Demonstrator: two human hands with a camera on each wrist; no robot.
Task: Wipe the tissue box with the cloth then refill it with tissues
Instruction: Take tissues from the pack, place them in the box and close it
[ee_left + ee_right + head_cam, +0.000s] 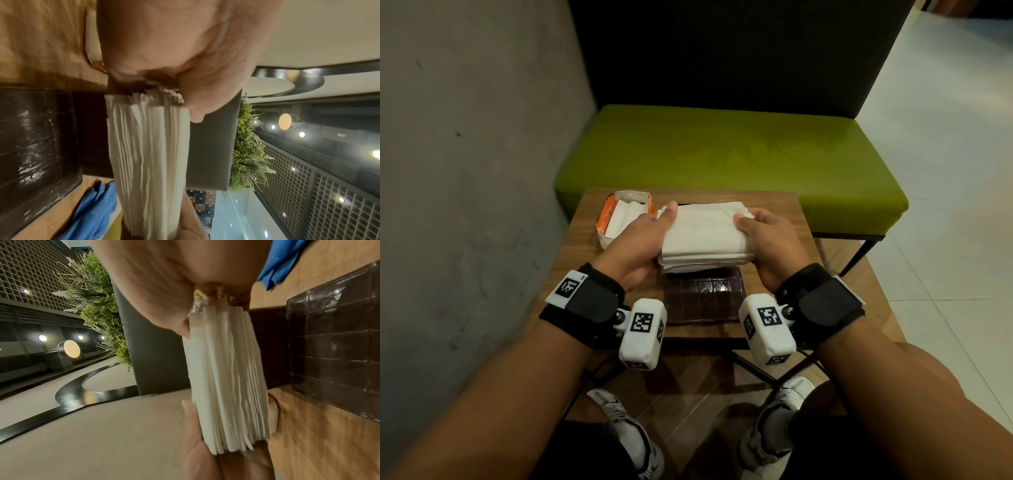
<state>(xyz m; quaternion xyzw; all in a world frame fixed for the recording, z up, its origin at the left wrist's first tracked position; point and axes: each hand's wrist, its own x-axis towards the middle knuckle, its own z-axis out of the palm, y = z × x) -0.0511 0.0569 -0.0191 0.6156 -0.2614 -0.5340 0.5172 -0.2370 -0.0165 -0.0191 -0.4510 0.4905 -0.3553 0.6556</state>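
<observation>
A thick stack of white tissues [703, 236] [148, 162] [226, 378] is held between both hands just above the dark brown tissue box [703, 301] [37, 146] [333, 353]. My left hand [643, 236] grips its left end, thumb on top and fingers underneath. My right hand [760, 236] grips the right end the same way. The box's open lid lies flat toward me, and the stack hides its cavity. The blue cloth [94, 211] [281, 261] lies on the table beyond the box, out of sight in the head view.
An opened orange-and-white tissue packet [625, 216] sits at the far left of the small wooden table [787, 209]. A green bench [722, 154] stands behind the table, and a grey wall [465, 171] runs along the left. My feet show below the table.
</observation>
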